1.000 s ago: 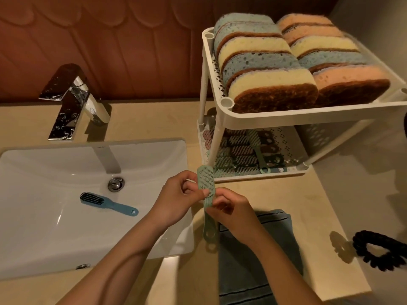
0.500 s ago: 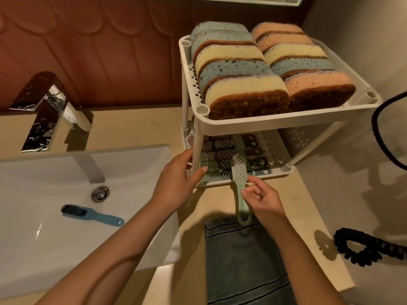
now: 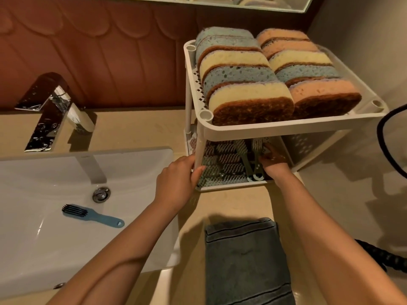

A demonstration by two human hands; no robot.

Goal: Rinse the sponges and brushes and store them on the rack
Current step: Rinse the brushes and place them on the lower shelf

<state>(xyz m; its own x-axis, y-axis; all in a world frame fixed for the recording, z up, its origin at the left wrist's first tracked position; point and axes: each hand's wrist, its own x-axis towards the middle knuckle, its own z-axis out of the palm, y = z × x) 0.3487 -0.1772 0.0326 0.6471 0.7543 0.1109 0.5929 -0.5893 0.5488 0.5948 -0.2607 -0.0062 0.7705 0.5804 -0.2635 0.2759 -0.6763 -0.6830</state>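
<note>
Two bare hands work at a white two-tier rack [image 3: 286, 127] on the counter [image 3: 136, 128]. The left hand [image 3: 176, 179] grasps its front corner post, while the right hand [image 3: 273, 161], reaching into the lower shelf, grips a green brush [image 3: 256, 146] among other brushes [image 3: 229, 160]. Sponges [image 3: 248, 93] fill the top shelf, and a blue brush [image 3: 92, 215] lies in the sink [image 3: 33, 249].

The right hand [image 3: 274, 164] has carried the green brush [image 3: 257, 146] from above the desk [image 3: 231, 203] into the rack's lower shelf [image 3: 233, 188] (bristle end first). The left hand [image 3: 176, 179] has let go of it and now grips the rack's front post [image 3: 199, 148].
</note>
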